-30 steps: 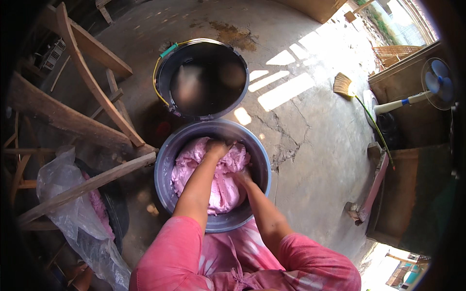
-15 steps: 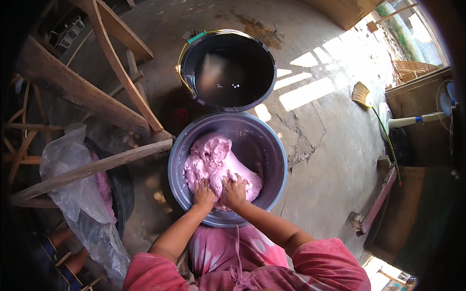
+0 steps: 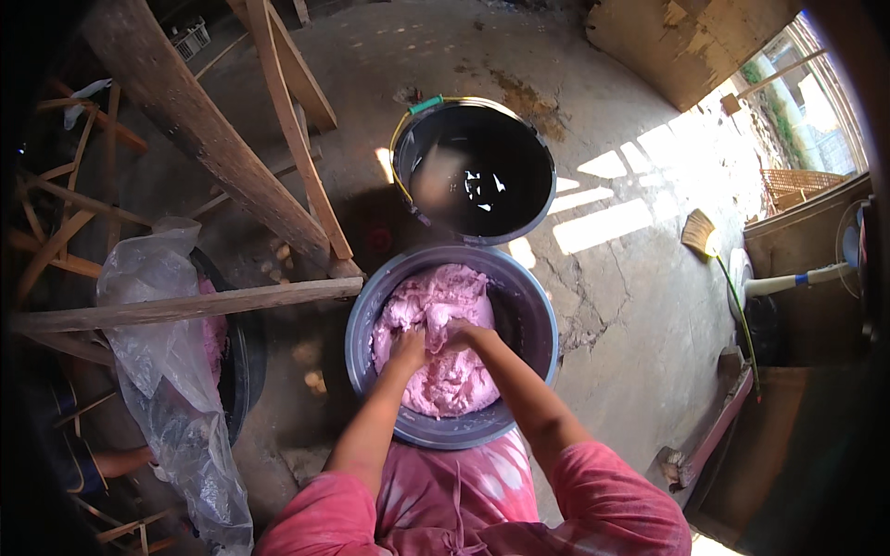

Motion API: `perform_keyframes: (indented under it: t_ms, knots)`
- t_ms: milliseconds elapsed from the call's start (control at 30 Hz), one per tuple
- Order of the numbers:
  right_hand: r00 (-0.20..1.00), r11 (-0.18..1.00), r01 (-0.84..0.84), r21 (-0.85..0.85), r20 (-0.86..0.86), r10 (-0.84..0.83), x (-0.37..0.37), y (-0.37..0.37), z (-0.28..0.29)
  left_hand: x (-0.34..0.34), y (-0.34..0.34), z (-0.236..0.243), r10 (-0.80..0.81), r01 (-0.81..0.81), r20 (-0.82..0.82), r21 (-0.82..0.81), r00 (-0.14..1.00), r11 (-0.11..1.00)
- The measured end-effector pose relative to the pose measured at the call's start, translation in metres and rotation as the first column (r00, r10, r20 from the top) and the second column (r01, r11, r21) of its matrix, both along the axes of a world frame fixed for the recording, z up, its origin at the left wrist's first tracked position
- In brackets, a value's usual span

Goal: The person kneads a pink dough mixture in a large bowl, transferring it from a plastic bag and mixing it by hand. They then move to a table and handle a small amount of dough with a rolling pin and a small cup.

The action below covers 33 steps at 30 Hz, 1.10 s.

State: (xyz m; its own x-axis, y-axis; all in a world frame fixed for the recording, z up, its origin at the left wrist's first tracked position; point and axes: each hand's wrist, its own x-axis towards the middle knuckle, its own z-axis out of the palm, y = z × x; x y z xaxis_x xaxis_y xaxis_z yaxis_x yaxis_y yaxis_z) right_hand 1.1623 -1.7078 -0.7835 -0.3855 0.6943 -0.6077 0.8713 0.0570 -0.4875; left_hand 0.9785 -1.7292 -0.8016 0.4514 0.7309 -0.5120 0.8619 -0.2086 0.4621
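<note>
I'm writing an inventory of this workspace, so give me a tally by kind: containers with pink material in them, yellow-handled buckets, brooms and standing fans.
Containers with pink material: 2 (gray-blue basin, black tub)
Yellow-handled black bucket: 1
Straw broom: 1
Pedestal fan, partly in view: 1
Total: 5

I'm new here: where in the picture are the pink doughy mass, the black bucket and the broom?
Pink doughy mass (image 3: 454, 372): head view, on its near part.
Black bucket (image 3: 477, 115): head view, on its far inner wall.
Broom (image 3: 699, 233): head view, on its fanned bristles.
</note>
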Motion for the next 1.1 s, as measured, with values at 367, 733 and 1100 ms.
perform_keyframes:
  t_ms: [367,733,1100]
  knots:
    - [0.926,0.943,0.333,-0.001,-0.187,-0.327,0.024,0.109,0.036,-0.042,0.010,-0.031,0.820,-0.680,0.459,-0.480,0.342,0.554]
    - [0.849,0.849,0.460,-0.260,-0.151,-0.506,0.009,0.058,0.024,-0.034,0.038,-0.015,0.868,-0.631,0.282,-0.600,0.409,0.493]
    - [0.929,0.948,-0.084,0.308,0.369,-0.037,-0.025,-0.158,0.097,-0.019,-0.122,0.079,-0.273,0.302,-0.269,0.069,0.924,0.951]
